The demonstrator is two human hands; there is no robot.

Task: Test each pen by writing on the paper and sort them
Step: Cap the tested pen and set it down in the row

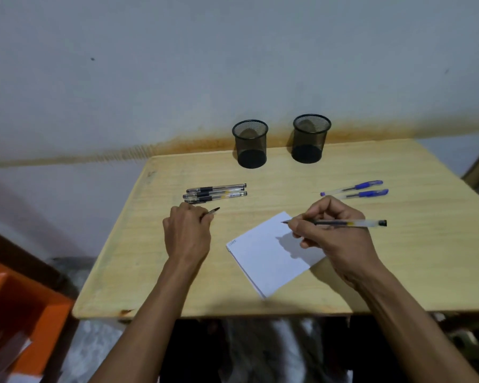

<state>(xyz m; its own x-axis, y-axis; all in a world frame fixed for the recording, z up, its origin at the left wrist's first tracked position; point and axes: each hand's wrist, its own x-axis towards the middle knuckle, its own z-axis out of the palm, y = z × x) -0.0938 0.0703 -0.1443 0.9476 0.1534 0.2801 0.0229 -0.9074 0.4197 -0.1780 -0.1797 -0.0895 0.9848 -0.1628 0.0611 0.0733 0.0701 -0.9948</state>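
My right hand (327, 230) grips an uncapped black pen (354, 223), its tip just above the far corner of the white paper (263, 261). A small scribble sits at the paper's left corner. My left hand (187, 233) holds the pen's cap (213, 211) on the table, left of the paper. Three capped black pens (216, 192) lie side by side beyond my left hand. Two blue pens (356, 189) lie beyond my right hand.
Two black mesh pen cups, the left cup (250, 143) and the right cup (311, 138), stand at the far edge of the wooden table (398, 272), against the wall. An orange box (20, 308) sits below the table's left side.
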